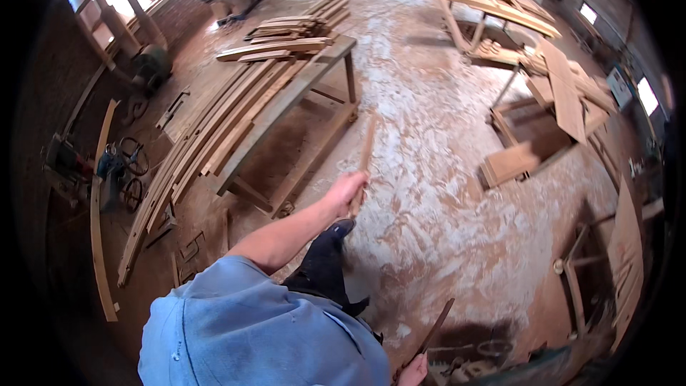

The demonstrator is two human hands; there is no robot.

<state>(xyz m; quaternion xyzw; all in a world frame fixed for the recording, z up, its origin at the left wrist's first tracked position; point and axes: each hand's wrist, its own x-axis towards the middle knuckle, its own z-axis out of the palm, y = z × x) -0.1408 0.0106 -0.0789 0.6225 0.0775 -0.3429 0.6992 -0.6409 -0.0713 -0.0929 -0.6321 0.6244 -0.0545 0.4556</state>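
Out in front of me, my left hand (346, 193) is closed around a narrow wooden strip (369, 141). The strip sticks out of the fist at both ends, above the dusty floor. At the bottom edge, my right hand (413, 372) grips the lower end of a thin dark strip (437, 323), whose material I cannot make out. That strip slants up and to the right. Only part of the right hand shows. My left forearm reaches out from a blue short sleeve, and a dark trouser leg is below it.
Long boards (236, 111) lie on a wooden workbench (304, 93) to the left. Wheeled machinery (118, 171) stands by the left wall. Benches with stacked planks (564, 93) are at the right. The floor (443, 229) has pale dust. Clutter (471, 368) sits by my right hand.
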